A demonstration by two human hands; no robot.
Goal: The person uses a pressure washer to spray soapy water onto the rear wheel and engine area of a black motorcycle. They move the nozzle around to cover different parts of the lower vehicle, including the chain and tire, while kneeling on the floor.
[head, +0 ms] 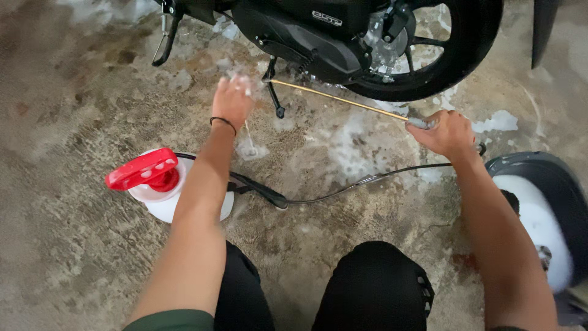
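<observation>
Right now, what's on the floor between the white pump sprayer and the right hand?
In the head view, a black hose crosses wet, foamy concrete from pump sprayer toward right hand.

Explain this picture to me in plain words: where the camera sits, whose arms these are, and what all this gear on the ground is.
The camera sits on a person's head and looks down, so the arms and black-clad knees are their own. They crouch on a wet concrete floor with patches of foam, beside a black motorbike. The right hand grips a thin brass wand aimed under the bike. A black hose runs from it to a white sprayer tank with a red pump handle. The left hand, foamy, holds nothing and reaches toward the bike's stand. At right is a dark bucket of foam.
</observation>
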